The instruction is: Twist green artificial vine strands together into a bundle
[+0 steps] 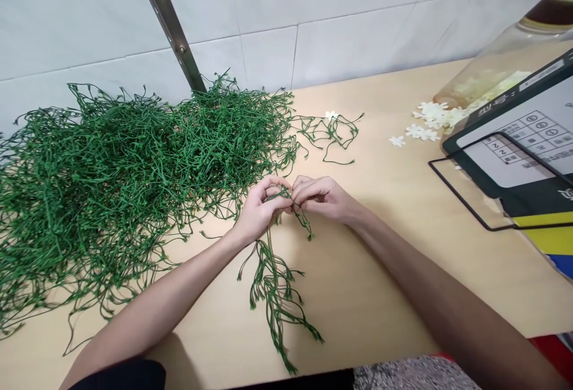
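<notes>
**Forearms [179,294] nearest, fingertips meeting on green stems [307,226]**

The forearms reach in over the table [371,294]. Near the pile [134,151], the left hand [264,205] pinches the stems between thumb and fingers; the right hand [323,197] has its fingertips closed on them too, the exact contact partly hidden. A branching bunch [271,285] trails below the left hand; whether it hangs or rests is unclear. Doing this well probably calls for a steady left pinch, small right-finger moves, and trailing ends kept clear of the pile, where they could snag.
</notes>
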A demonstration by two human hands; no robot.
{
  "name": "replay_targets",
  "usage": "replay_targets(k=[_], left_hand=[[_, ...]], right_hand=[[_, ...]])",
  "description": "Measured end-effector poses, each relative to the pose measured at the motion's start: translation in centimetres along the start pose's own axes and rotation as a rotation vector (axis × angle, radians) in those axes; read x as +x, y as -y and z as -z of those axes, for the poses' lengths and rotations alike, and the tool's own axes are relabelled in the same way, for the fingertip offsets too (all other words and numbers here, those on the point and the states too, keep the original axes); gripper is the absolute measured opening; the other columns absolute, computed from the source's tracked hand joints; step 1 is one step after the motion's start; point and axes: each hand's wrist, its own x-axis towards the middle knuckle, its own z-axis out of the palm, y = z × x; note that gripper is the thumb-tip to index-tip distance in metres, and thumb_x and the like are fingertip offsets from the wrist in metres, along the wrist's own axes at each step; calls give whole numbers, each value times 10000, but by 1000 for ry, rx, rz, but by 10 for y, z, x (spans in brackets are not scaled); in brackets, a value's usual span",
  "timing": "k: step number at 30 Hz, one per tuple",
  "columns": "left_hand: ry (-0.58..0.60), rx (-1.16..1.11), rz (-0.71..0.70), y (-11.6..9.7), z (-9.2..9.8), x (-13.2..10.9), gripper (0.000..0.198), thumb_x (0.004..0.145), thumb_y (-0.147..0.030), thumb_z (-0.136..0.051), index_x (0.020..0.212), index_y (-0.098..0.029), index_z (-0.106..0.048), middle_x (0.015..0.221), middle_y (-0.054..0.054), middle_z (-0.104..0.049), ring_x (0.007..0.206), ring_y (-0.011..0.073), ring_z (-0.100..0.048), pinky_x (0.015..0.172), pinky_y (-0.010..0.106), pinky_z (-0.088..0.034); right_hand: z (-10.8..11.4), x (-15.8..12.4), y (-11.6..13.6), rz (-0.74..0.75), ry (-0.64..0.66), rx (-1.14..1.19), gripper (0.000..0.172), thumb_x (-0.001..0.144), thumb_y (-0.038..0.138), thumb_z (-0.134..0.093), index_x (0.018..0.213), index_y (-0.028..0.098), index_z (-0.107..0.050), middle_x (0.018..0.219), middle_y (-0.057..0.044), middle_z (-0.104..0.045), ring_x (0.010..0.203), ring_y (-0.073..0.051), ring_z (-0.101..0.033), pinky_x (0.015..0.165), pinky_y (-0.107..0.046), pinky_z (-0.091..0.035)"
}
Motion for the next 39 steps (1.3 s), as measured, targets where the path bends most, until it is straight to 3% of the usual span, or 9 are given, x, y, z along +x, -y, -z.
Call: replay_targets(k=[8, 14, 23, 28, 33, 39], left_hand=[[6, 119, -66, 3, -2, -2, 261, 659, -204, -627, 899, -189, -526, 567, -66, -585, 522, 94, -562, 516, 194, -384], [-12, 142, -64, -1, -3, -4, 214, 645, -202, -604, 839, -191, -515, 515, -85, -537, 446, 75, -473, 468, 188, -353], [-21, 137, -90, -2, -3, -2, 178, 632, -182, -593, 797, -184, -527, 523, -72, -555, 504, 94, -543, 522, 202, -382], [-18, 106, -87, 1, -3, -2, 198, 646, -197, -585, 825, -193, -500, 545, -63, -577, 512, 94, -537, 518, 203, -364], [-31, 177, -115, 1, -3, -5, 254, 674, -205, -604, 883, -204, -461, 539, -81, -541, 458, 68, -417, 485, 192, -288], [49, 210, -107, -1, -5, -8, 256, 691, -213, -615, 846, -217, -411, 542, -98, -453, 426, 56, -368, 451, 190, -247]], right_hand=[[1, -1, 1, -30, 46, 30, 178, 794, 133, -581, 713, 186, -731, 715, -56, -720, 793, -171, -597, 725, -317, -523], [0, -1, 0, 27, 56, -50, 198, 797, 112, -584, 749, 200, -755, 739, -57, -736, 865, -186, -564, 784, -344, -513], [1, 0, 2, 9, 81, -100, 210, 838, 144, -575, 770, 211, -762, 774, -58, -749, 873, -191, -552, 811, -368, -492], [0, 0, 4, -42, 36, -32, 168, 826, 162, -596, 759, 197, -746, 743, -62, -705, 848, -186, -556, 747, -334, -494], [-1, -2, 2, -93, -16, 27, 136, 794, 165, -620, 716, 176, -731, 701, -46, -618, 748, -158, -562, 663, -291, -483], [-2, -1, -1, -31, -3, 9, 154, 778, 136, -613, 754, 205, -749, 714, -55, -689, 845, -184, -559, 724, -315, -509]])
